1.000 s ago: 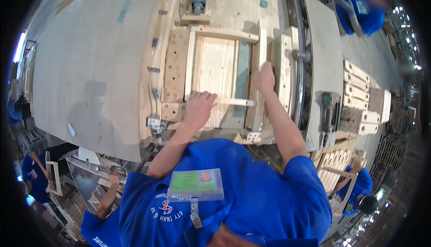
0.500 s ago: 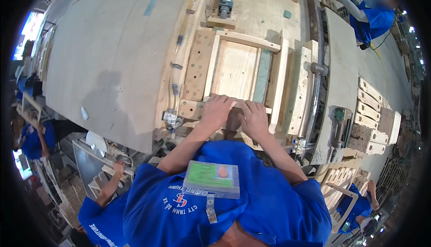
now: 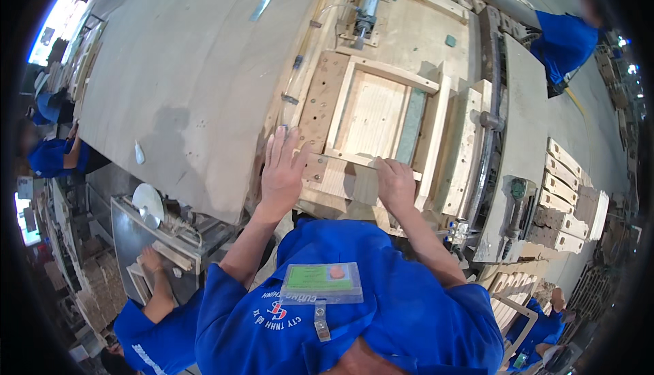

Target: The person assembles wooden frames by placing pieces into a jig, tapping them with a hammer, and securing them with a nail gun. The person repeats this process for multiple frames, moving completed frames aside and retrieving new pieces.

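Observation:
A rectangular frame of pale wooden bars (image 3: 395, 75) lies in a wooden jig on the bench in front of me. My right hand (image 3: 396, 184) is closed on the frame's near bar, toward its right end. Off to the left, my left hand (image 3: 281, 176) is open, fingers spread and pointing away from me. It hovers over or rests at the jig's left edge, beside a drilled wooden block (image 3: 321, 96); whether it touches is unclear. Inside the frame a pale board and a green strip (image 3: 410, 124) show.
Beyond the frame sits a pneumatic cylinder (image 3: 370, 4). A metal bar clamp (image 3: 490, 121) runs along the right side, with slotted wooden pieces (image 3: 560, 188) stacked further right. A wide grey bench top (image 3: 204, 68) spreads left. Co-workers in blue (image 3: 565, 41) stand around.
My left hand has let go of the near bar and moved left, its fingers opening. The right hand stays at the bar. The whole view has shifted slightly.

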### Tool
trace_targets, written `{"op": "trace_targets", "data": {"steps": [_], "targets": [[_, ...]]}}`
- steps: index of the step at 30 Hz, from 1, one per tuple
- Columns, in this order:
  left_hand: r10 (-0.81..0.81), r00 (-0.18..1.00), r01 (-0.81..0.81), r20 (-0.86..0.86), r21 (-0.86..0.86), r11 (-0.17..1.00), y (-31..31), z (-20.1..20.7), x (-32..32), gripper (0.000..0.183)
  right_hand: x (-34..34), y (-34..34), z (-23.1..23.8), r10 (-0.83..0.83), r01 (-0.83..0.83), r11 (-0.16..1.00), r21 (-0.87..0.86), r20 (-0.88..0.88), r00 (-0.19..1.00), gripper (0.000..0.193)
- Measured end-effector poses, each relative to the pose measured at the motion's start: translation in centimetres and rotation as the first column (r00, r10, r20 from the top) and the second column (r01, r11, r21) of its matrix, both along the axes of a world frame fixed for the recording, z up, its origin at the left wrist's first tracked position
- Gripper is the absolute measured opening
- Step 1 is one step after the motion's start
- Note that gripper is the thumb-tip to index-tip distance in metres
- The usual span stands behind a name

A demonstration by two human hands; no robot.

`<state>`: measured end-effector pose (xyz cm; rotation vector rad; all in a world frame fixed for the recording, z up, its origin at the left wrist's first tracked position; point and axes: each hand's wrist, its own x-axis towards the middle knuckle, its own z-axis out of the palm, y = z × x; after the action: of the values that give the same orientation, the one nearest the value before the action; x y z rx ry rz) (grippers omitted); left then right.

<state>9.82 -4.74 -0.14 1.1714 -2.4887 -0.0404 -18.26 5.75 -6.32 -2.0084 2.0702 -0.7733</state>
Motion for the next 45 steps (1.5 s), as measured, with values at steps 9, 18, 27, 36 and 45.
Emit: {"op": "trace_targets", "data": {"steps": [9,18,27,36,45], "targets": [[-0.101,0.901,0.197,-0.422,0.191,0.961,-1.4,-1.1,-9.2,0.020,-2.4,6.0,5.9,-0.245,0.239,0.970,0.053,0.205,0.948,0.038],[-0.097,0.943,0.252,-0.319,0.492,0.833,-1.4,-8.1,-17.4,0.022,-9.4,20.6,4.5,-0.742,0.755,0.655,-0.004,-0.188,0.643,0.040],[0.053,0.983,0.065,-0.176,0.602,0.796,-1.9,-8.9,-17.9,0.030,-12.8,11.7,7.3,-0.574,0.581,0.810,0.084,-0.091,0.814,0.043],[0.065,0.997,-0.018,-0.049,0.644,0.765,-1.8,-7.1,-18.7,0.027,-19.1,1.4,0.5,-0.685,0.697,0.696,0.173,-0.130,0.717,0.039],[0.092,0.993,-0.032,-0.069,0.604,0.796,-1.6,-7.6,-18.4,0.024,-14.1,2.8,11.1,-0.620,0.545,0.727,0.419,0.741,0.257,0.025]]}}
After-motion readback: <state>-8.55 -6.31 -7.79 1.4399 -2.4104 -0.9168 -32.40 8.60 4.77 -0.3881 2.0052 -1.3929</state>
